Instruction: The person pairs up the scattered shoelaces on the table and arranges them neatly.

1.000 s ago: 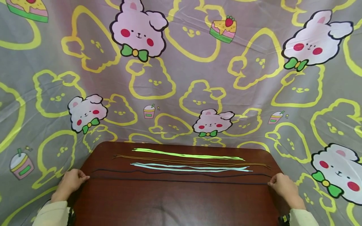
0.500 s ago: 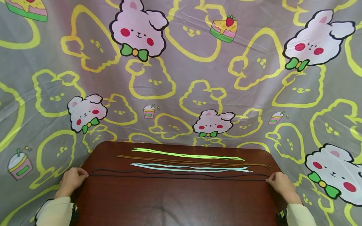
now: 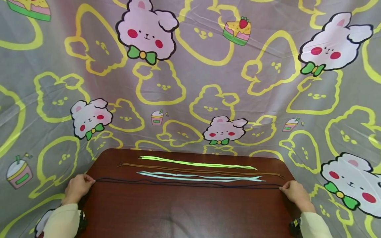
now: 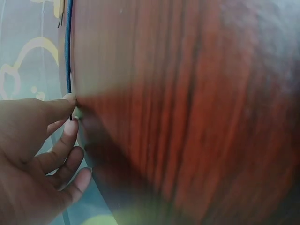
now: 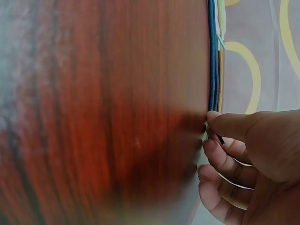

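Two dark blue shoelaces [image 5: 212, 61] stretch almost side by side across the brown table in the head view, the front one pulled nearly straight. Its left end is pinched between thumb and index finger of my left hand [image 3: 78, 187], at the table's left edge. Over at the right edge, my right hand [image 3: 296, 194] pinches the other end; a dark lace tip [image 5: 221, 139] pokes out below the thumb in the right wrist view. The other dark blue lace lies slightly wavy just behind. In the left wrist view, the remaining fingers of my left hand [image 4: 42, 150] are loosely bent.
Behind the dark laces lie light blue laces [image 3: 193, 179], then brown laces [image 3: 178, 168], then yellow-green laces [image 3: 193, 163] farthest back. The dark wood table [image 3: 184, 211] has rounded back corners. A rabbit-print curtain [image 3: 184, 76] surrounds it at the back and sides.
Both hands have moved the front dark blue lace away from me, toward the back of the table. It now lies close against the other dark blue lace. The other laces have stayed in place.
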`<state>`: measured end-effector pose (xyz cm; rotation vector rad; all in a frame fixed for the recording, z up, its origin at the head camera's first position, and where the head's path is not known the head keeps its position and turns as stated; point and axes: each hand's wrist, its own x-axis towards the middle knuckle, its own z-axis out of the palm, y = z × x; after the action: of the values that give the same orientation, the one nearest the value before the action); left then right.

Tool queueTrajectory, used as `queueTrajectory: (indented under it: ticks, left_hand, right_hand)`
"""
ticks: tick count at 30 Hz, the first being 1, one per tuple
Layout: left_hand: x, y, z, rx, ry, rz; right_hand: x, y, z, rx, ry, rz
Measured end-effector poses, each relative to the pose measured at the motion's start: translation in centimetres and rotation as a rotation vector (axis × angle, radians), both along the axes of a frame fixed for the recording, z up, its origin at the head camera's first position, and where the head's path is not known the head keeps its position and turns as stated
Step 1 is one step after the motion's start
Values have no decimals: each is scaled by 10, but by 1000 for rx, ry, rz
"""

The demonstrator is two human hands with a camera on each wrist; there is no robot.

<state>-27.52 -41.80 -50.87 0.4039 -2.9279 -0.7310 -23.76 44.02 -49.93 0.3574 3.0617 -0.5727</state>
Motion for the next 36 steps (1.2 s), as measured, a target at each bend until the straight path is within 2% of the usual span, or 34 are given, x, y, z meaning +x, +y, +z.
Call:
queueTrajectory:
  ticks: [12,22,36]
  left_hand:
    - [-4,2,-3,31,3,11]
    - [-5,4,-6,80,24,31]
    - [-3,5,-5,76,21,17]
  right_hand:
    - [-3,7,-4,6,15,-13]
    - [2,9,-1,-27,48,25]
    - [2,13,-4,-10,76,32]
